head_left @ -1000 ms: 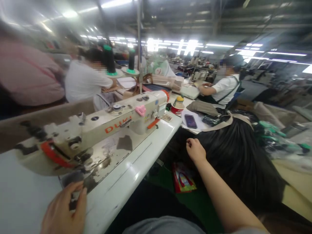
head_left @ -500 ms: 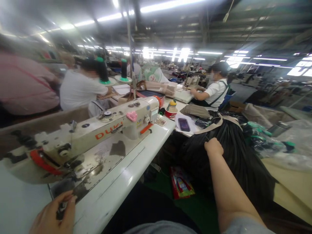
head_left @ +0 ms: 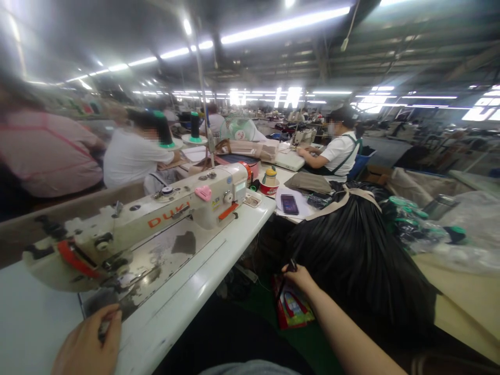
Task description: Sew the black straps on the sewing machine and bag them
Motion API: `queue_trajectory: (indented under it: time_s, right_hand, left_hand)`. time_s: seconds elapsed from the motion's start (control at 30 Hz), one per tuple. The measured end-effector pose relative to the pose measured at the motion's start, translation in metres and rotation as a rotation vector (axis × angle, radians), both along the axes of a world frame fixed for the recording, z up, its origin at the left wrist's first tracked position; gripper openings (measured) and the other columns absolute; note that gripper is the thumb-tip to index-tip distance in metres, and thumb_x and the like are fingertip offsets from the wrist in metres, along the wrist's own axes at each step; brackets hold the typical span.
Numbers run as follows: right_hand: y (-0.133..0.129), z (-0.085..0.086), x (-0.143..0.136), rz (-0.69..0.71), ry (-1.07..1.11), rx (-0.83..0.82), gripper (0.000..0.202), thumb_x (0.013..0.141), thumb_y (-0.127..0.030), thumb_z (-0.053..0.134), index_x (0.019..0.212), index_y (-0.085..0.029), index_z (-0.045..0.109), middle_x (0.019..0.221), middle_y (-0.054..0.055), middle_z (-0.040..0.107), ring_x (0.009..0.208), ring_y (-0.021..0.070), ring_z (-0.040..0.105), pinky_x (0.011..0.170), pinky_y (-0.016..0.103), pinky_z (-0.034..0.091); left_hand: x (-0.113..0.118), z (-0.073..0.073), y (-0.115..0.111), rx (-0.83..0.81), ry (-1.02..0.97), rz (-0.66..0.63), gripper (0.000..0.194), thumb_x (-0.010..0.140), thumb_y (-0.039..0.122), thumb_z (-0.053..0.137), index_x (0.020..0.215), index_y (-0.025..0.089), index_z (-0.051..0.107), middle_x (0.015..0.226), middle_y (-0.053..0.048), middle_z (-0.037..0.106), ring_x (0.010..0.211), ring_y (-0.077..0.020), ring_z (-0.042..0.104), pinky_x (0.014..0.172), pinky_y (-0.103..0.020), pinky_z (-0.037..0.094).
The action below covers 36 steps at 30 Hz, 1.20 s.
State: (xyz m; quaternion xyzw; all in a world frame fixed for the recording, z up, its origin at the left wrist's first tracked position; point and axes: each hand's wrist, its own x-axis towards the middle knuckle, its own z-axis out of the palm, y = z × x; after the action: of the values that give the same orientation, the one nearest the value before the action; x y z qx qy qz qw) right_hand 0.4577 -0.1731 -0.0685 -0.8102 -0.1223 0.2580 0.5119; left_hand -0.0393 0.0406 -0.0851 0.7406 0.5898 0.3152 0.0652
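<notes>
My left hand (head_left: 88,341) rests on the white sewing table (head_left: 195,284) at the lower left, fingers closed round a small dark object that they mostly cover; its kind I cannot make out. Just beyond it stands the white sewing machine (head_left: 203,213) with orange trim. My right hand (head_left: 300,280) is pinched on a black strip (head_left: 282,287), whose end hangs down in front of a red packet. Beside that hand drapes a large bundle of black strips (head_left: 359,250), bound near its top with a beige band (head_left: 332,208).
A phone (head_left: 289,204) lies on white paper, near a red bowl (head_left: 269,188) and folded brown cloth (head_left: 307,182). The red packet (head_left: 295,307) is on the green floor. Green-and-black spools in plastic (head_left: 410,216) sit right. Co-workers sit at left and beyond.
My right hand has moved from the top of the black bundle down and left, and a black strip now hangs from it. My left hand has stayed nearly in place.
</notes>
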Motion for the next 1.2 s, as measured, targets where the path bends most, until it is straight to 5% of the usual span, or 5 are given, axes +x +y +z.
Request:
queue_trajectory:
  time_s: [0.13,0.33,0.53,0.83,1.2]
  right_hand:
    - [-0.002,-0.011,-0.001,-0.029,0.085,0.063,0.027,0.066,-0.031,0.087,0.072,-0.016,0.066,0.045,-0.008,0.047,0.037,0.0084,0.04,0.039,0.021,0.027]
    - [0.012,0.012,0.048,-0.201,0.009,0.202,0.043,0.078,-0.06,0.069,0.087,-0.018,0.066,0.047,-0.011,0.035,0.04,0.0079,0.033,0.04,0.02,0.022]
    - [0.022,-0.007,-0.004,-0.027,0.112,0.155,0.032,0.052,-0.037,0.087,0.065,-0.014,0.068,0.048,0.0,0.054,0.042,0.0133,0.05,0.041,0.024,0.036]
    - [0.045,0.032,0.016,-0.092,0.009,0.22,0.058,0.066,-0.068,0.075,0.084,-0.013,0.071,0.053,-0.005,0.048,0.041,0.0063,0.033,0.037,0.02,0.019]
    - [0.074,0.063,-0.08,0.329,-0.231,0.24,0.047,0.066,-0.066,0.08,0.075,-0.021,0.071,0.083,0.005,0.068,0.069,0.0176,0.058,0.057,0.026,0.049]
  left_hand:
    - [0.006,0.003,0.002,0.018,0.005,0.038,0.036,0.086,0.044,0.047,0.103,0.021,0.069,0.097,-0.011,0.074,0.094,-0.033,0.068,0.092,-0.045,0.052]
    - [0.007,0.015,-0.007,0.04,0.06,0.004,0.032,0.088,0.045,0.047,0.101,0.024,0.067,0.097,-0.009,0.076,0.092,-0.0321,0.069,0.086,-0.044,0.053]
    - [0.011,0.022,-0.016,0.063,0.094,-0.052,0.037,0.095,0.049,0.04,0.107,0.024,0.064,0.105,-0.011,0.074,0.097,-0.033,0.069,0.089,-0.047,0.054]
    - [0.023,0.042,-0.026,-0.063,-0.055,-0.052,0.035,0.095,0.046,0.045,0.111,0.022,0.064,0.113,-0.011,0.073,0.109,-0.0301,0.066,0.103,-0.046,0.05]
    - [0.016,0.075,0.029,-0.174,-0.2,0.094,0.02,0.089,0.022,0.058,0.104,0.015,0.07,0.114,-0.014,0.067,0.114,-0.0265,0.064,0.107,-0.041,0.048]
